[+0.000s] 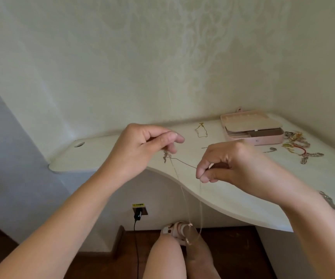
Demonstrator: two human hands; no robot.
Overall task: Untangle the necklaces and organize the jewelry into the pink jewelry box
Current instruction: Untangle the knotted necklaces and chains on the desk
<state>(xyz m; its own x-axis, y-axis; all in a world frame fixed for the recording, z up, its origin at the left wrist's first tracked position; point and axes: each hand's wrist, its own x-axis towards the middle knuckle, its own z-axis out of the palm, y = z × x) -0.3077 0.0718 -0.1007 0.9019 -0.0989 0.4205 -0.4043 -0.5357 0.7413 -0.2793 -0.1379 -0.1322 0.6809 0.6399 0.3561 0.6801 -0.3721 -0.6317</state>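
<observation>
Left grip (pixel 140 150) pinches a thin necklace chain (pixel 183 162) at a small tangle; right grip (pixel 229 164) pinches the same chain, taut between them, its loop hanging below the surface (pixel 94 156) edge. Pink jewelry box (pixel 255 135) sits open at the rear right, tangled jewelry (pixel 297 146) just beside it.

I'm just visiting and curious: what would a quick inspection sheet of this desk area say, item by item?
Surface: white curved tabletop, with a round hole near its left end.
Job's things: thin chain stretched between both hands, its loop hanging below the table edge; pink jewelry box open at back right; gold necklace lying left of the box; jewelry pile right of it.
Clutter: nothing seen.
Hands: left hand and right hand each pinch the thin chain.
Cables: black plug in a wall socket, its cable running down to the floor.
Surroundings: patterned wall, dark wooden floor.
</observation>
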